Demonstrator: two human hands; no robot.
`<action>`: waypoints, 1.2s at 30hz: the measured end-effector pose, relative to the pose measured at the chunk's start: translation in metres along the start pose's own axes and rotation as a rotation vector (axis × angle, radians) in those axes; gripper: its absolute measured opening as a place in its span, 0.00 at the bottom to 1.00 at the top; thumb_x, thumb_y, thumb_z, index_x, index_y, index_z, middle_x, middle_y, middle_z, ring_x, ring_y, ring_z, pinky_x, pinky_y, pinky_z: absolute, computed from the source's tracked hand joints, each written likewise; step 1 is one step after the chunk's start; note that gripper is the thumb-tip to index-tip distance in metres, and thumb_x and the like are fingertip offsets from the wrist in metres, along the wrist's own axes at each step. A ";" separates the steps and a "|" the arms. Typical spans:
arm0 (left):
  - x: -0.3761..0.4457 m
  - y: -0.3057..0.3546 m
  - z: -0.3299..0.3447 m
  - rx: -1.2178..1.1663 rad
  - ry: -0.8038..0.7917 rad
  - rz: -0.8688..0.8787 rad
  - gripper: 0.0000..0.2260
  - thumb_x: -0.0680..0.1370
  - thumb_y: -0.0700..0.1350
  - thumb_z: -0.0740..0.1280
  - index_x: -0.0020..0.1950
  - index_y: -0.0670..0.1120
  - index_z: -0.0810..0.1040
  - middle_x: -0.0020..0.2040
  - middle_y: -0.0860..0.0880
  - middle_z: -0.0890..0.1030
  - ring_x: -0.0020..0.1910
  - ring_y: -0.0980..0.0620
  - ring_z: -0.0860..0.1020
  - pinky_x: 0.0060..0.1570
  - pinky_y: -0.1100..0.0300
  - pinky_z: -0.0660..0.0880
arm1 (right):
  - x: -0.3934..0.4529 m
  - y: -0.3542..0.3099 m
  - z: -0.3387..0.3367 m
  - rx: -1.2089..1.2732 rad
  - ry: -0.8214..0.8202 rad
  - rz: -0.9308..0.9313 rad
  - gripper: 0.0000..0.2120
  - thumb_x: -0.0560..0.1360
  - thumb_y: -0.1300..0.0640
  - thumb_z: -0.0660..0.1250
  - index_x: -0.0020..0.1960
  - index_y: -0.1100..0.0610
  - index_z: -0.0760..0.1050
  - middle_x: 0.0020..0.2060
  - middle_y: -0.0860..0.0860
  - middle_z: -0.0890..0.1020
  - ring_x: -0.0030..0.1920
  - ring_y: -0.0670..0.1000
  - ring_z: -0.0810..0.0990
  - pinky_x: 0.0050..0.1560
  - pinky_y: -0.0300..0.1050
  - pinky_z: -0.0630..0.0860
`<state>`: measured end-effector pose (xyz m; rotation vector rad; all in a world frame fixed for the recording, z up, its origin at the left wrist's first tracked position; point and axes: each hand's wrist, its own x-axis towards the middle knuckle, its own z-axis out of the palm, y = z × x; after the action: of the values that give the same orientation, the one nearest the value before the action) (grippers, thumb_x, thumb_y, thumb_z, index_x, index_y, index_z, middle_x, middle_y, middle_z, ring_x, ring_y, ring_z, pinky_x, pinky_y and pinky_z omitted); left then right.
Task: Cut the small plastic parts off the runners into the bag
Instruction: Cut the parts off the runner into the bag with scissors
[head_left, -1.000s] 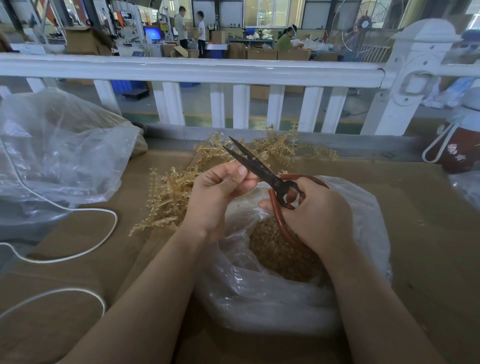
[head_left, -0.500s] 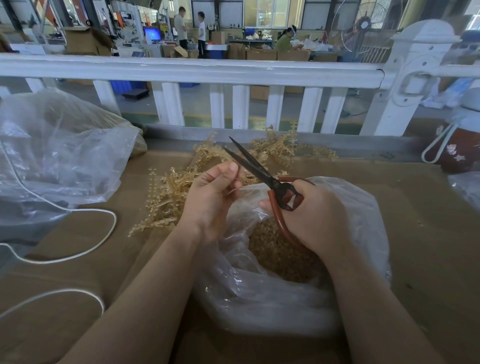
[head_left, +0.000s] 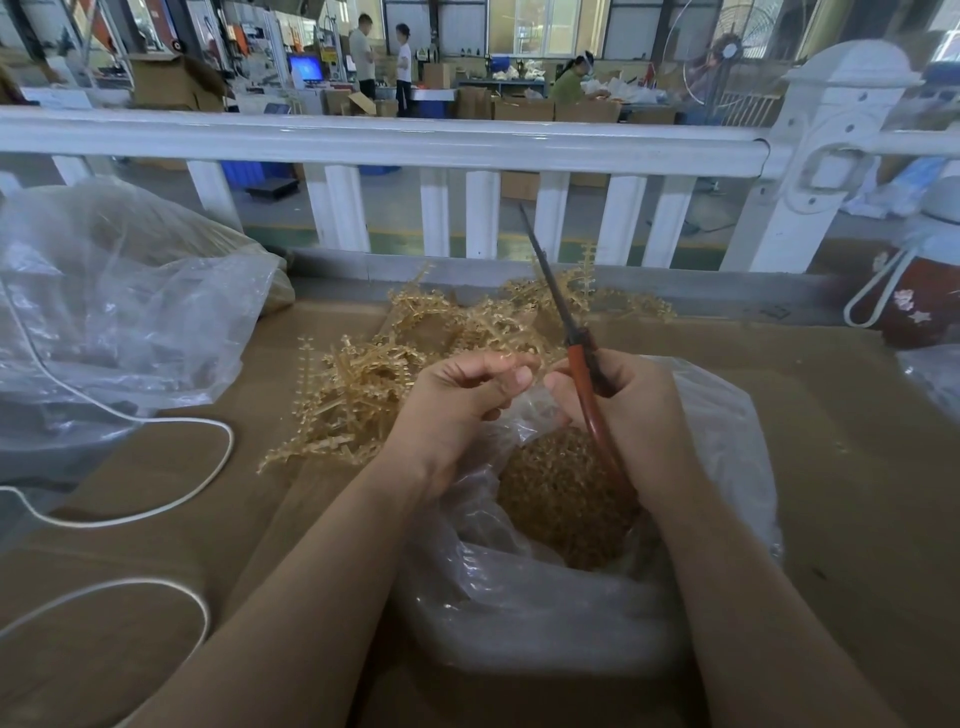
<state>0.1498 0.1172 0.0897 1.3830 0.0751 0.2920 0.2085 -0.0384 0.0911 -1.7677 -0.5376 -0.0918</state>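
Note:
My right hand (head_left: 641, 415) grips the red-handled scissors (head_left: 551, 293); their blades are closed and point up and away from me. My left hand (head_left: 457, 410) has curled fingers and pinches a fold of the rim of the clear plastic bag (head_left: 727, 447), close to my right thumb. The bag stands open between my forearms, and inside it lies a heap of small amber cut parts (head_left: 561, 501). A pile of amber plastic runners (head_left: 374, 384) lies on the cardboard just beyond my left hand.
A large crumpled clear bag (head_left: 119, 312) fills the left side, with a white cord (head_left: 156, 512) looping in front of it. A white fence (head_left: 395, 140) borders the far edge. A dark red flask (head_left: 914, 304) stands at the right. Brown cardboard (head_left: 862, 467) covers the table.
The scissors' blades were open and pointed up-left; now they are closed and swung more upright. My left hand has dropped from the blades to the bag's rim.

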 end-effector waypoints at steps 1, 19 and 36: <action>0.000 0.000 0.000 -0.020 -0.014 -0.003 0.06 0.68 0.44 0.74 0.43 0.50 0.88 0.46 0.53 0.86 0.39 0.60 0.78 0.47 0.62 0.74 | 0.000 0.000 0.000 0.005 -0.004 0.006 0.04 0.72 0.53 0.76 0.42 0.45 0.82 0.35 0.45 0.86 0.36 0.46 0.85 0.40 0.41 0.82; -0.002 0.007 -0.003 0.090 0.114 0.205 0.12 0.80 0.39 0.68 0.39 0.50 0.82 0.37 0.52 0.81 0.39 0.56 0.77 0.44 0.64 0.76 | -0.004 0.008 0.000 -0.498 0.075 -0.174 0.25 0.66 0.28 0.70 0.50 0.47 0.77 0.40 0.38 0.79 0.41 0.39 0.77 0.39 0.35 0.73; 0.000 0.007 -0.006 0.121 0.180 0.277 0.10 0.81 0.35 0.64 0.42 0.41 0.80 0.35 0.50 0.79 0.41 0.49 0.74 0.48 0.56 0.73 | -0.004 0.010 -0.003 -0.765 0.116 -0.251 0.26 0.67 0.24 0.66 0.43 0.47 0.74 0.36 0.40 0.77 0.36 0.43 0.74 0.33 0.36 0.68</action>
<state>0.1476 0.1239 0.0950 1.4855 0.0504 0.6530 0.2097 -0.0436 0.0821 -2.4009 -0.6916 -0.6424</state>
